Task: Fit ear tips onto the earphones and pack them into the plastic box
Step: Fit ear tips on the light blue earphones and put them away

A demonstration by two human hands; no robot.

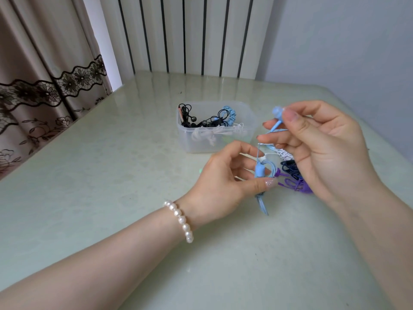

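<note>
My right hand [317, 148] pinching a blue earbud [277, 113] at thumb tip, my left hand [225, 182] gripping its bundled blue cable [260, 173] lower down, plastic box [214, 139] just beyond

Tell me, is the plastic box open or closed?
Open: the plastic box has no lid, and the earphones inside show from above.

Translucent plastic box [250, 121], seemingly glossy table [111, 198]

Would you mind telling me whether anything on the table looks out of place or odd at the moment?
Nothing looks damaged or spilled. One small oddity: a tiny mint-green piece lies loose on the table beside the left hand, apart from the plastic box; it is too small to identify.
</note>
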